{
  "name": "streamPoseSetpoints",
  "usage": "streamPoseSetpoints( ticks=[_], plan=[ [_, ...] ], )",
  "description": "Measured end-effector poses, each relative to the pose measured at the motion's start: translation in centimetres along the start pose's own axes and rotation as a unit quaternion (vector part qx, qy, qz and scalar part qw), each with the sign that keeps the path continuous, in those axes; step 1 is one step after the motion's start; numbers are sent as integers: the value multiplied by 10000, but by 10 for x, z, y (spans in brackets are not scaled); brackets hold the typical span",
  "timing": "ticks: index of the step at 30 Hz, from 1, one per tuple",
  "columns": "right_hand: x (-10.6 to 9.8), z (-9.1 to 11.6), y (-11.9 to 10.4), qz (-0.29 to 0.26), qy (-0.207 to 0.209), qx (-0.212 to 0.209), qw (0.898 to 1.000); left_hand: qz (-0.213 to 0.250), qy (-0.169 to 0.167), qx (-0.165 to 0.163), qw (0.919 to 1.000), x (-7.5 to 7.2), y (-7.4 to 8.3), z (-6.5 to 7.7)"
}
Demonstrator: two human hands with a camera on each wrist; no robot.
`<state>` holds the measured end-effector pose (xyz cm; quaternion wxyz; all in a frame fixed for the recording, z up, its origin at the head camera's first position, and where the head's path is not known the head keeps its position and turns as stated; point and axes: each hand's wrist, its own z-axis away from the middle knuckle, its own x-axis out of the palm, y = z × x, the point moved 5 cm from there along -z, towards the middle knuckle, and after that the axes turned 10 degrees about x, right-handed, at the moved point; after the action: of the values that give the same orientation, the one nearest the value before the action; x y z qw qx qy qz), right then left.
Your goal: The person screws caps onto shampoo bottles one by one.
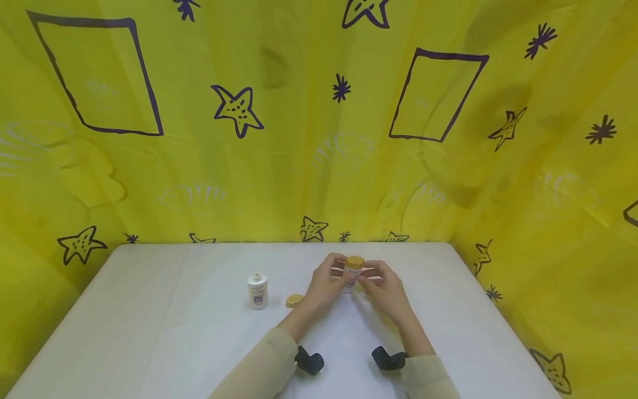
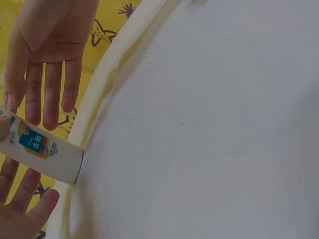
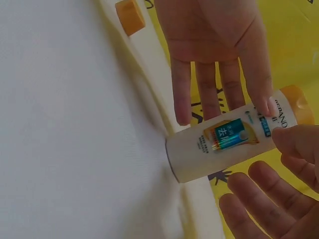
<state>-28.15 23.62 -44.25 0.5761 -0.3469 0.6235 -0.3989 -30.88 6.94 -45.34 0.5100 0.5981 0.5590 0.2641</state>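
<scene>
A white shampoo bottle [image 1: 351,282] with an orange-yellow cap [image 1: 355,261] stands upright at the middle right of the table. My left hand [image 1: 326,282] holds it from the left, thumb on its front. From the right, my right hand [image 1: 389,291] pinches it just below the cap with thumb and forefinger. The bottle's teal label [image 3: 229,137] shows in the right wrist view; its base appears to touch the table. In the left wrist view the bottle's top [image 2: 7,127] runs out of the picture. Fingertips behind the bottle are partly hidden.
Left of my hands stands a white bottle [image 1: 257,296] with a bare neck. A loose orange-yellow cap [image 1: 294,301] lies between that bottle and my left forearm. The white table [image 1: 174,332] ends at a yellow patterned curtain [image 1: 299,166] at the back and sides.
</scene>
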Motion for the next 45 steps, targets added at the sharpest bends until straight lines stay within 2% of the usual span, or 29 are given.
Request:
streamPoseSetpoints(
  ticks=[3,5,9,13,16,18,21,24,26,29,32,35,39,45],
  plan=[
    [-5,2,-8,209,151,-111,9996,-62,-43,154,9999,-9,8,3],
    [-10,5,-15,259,224,-172,9993,-142,-60,367,9992,-18,17,6],
    [-19,11,-33,263,432,-396,9979,-496,-26,872,9950,-40,45,16],
    [-21,20,-51,380,702,-714,9942,-1069,158,1433,9838,-69,82,31],
    [-20,28,-66,407,733,-1010,9913,-1459,327,1740,9733,-94,104,43],
    [-18,35,-77,389,653,-1258,9891,-1629,458,1902,9670,-112,113,51],
    [-12,42,-88,319,421,-1592,9858,-1776,681,2055,9600,-141,119,63],
    [-2,48,-95,340,118,-1821,9826,-1816,915,2097,9564,-168,118,75],
    [6,52,-96,407,-84,-1875,9814,-1814,1033,2023,9568,-184,113,83],
    [22,54,-96,609,-392,-1896,9792,-1765,1127,1770,9617,-203,102,95],
    [40,53,-92,866,-717,-1911,9751,-1715,1157,1438,9677,-215,89,106],
    [57,49,-84,1085,-990,-1930,9701,-1625,1115,1150,9736,-220,75,116],
    [77,46,-76,1234,-1375,-1799,9662,-1265,989,755,9841,-217,55,125],
    [108,41,-78,1518,-1777,-1728,9568,-901,877,315,9916,-207,30,128]
  ],
)
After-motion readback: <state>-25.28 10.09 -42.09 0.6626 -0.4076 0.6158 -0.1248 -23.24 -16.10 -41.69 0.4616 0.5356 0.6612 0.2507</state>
